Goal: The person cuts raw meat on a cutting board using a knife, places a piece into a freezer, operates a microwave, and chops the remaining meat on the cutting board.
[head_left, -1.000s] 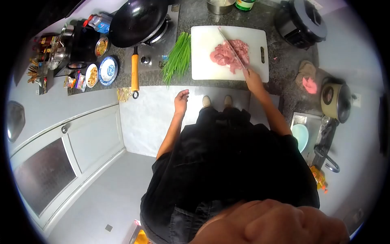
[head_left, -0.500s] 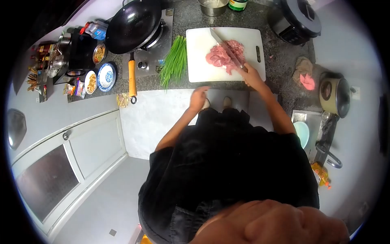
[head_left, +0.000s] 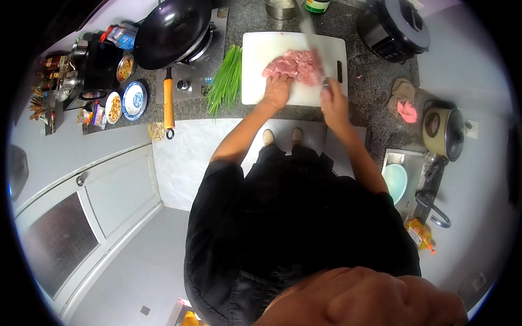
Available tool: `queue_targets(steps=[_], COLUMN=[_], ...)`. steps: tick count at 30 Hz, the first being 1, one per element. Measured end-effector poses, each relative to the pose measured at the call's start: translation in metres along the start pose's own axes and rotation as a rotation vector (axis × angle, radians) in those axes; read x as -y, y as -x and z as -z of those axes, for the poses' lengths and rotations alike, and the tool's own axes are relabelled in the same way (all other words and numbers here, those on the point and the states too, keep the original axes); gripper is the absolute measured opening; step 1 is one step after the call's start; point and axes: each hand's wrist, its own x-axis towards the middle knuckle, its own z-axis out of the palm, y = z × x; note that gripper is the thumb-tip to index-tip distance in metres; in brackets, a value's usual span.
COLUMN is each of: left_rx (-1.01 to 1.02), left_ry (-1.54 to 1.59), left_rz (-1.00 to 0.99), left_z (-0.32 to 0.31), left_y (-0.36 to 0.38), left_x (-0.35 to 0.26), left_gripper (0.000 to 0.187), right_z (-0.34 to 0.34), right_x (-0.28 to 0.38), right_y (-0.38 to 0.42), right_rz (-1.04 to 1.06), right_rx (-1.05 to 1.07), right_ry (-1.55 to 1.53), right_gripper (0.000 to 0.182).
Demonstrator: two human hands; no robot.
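Pink raw meat (head_left: 293, 66) lies in a heap on a white cutting board (head_left: 255, 46) on the counter. My right hand (head_left: 333, 100) is wrapped round the handle of a knife (head_left: 314, 43), whose blade is blurred by motion and points away from me over the right side of the meat. My left hand (head_left: 278, 91) rests at the near left edge of the meat, palm down, its fingertips touching it. Left of the board lies a bunch of green stalks (head_left: 227, 81).
A black wok (head_left: 174, 32) sits on the stove at the left, its wooden handle towards me. Bowls and a blue-patterned plate (head_left: 134, 101) are further left. A dark cooker (head_left: 392, 32), a cloth (head_left: 401, 92) and a sink (head_left: 413, 163) are at the right.
My left hand has moved from the counter's front edge forward onto the meat. The knife has turned more upright and shifted right of the heap, and the meat looks more gathered.
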Motion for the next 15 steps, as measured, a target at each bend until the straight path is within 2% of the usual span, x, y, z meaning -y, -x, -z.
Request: queue_targets(steps=[1,2,3,6,9,11,12,13,15], left_rx=[0.081,0.099,0.100,0.177,0.165,0.203,0.235,0.232,0.239], left_ry=[-0.065,-0.014,-0.017,-0.005,0.045,0.029,0.012,0.011,0.047], left_rz=[0.060,0.103,0.100,0.073,0.084,0.103,0.110,0.107,0.117], left_z=[0.009,0.012,0.012,0.010,0.017,0.018,0.018,0.018,0.019], left_y=[0.001,0.003,0.008,0.016,0.024,0.028,0.029,0.031,0.032], left_x=[0.002,0.005,0.008,0.018,0.006,0.001,-0.001,-0.002,0.000], left_gripper=[0.048,0.044,0.044,0.034,0.033,0.033,0.034,0.034,0.035], right_z=[-0.013,-0.024,-0.027,-0.024,-0.019,-0.032,-0.039,-0.041,-0.040], right_x=[-0.036,-0.072,-0.073,-0.064,-0.018,-0.049,-0.076,-0.082,-0.082], right_y=[0.000,0.000,-0.001,-0.003,0.000,0.000,-0.005,-0.011,-0.022], right_rz=[-0.001,-0.109,-0.217,-0.266,-0.257,-0.251,-0.188,-0.121,-0.132], right_rx=[-0.001,0.129,0.259,0.229,0.189,0.180,0.222,0.257,0.239], right_ry=[-0.001,0.131,0.262,0.167,0.033,0.026,0.168,0.312,0.280], right_gripper=[0.027,0.025,0.023,0.025,0.028,0.031,0.030,0.029,0.030])
